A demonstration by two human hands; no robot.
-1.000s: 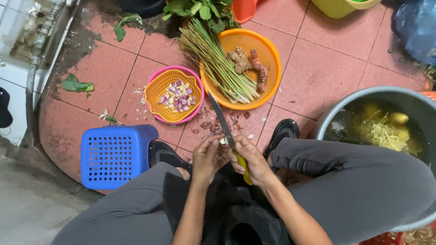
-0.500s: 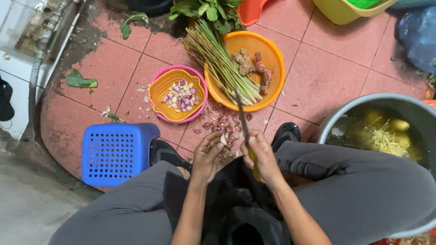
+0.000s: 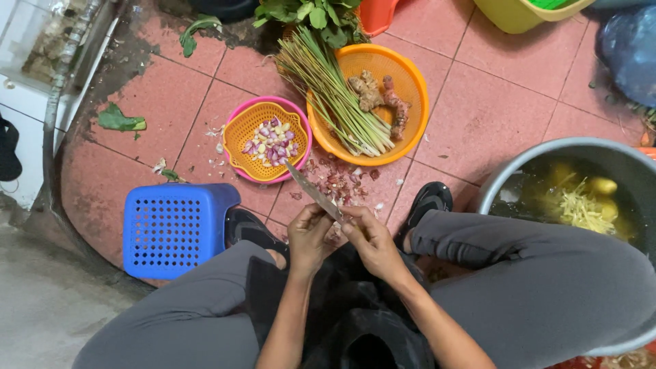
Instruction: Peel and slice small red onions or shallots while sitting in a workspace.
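Your right hand is clenched on the knife, its blade angled far-left toward the small basket of peeled shallots. Your left hand pinches something small against the blade; what it is, I can't tell.

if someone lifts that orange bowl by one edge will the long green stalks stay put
Probably not. The stalks overhang the orange bowl's rim toward the leafy greens, so tilting may slide them out. They look stiff and light. The knobbly roots could roll.
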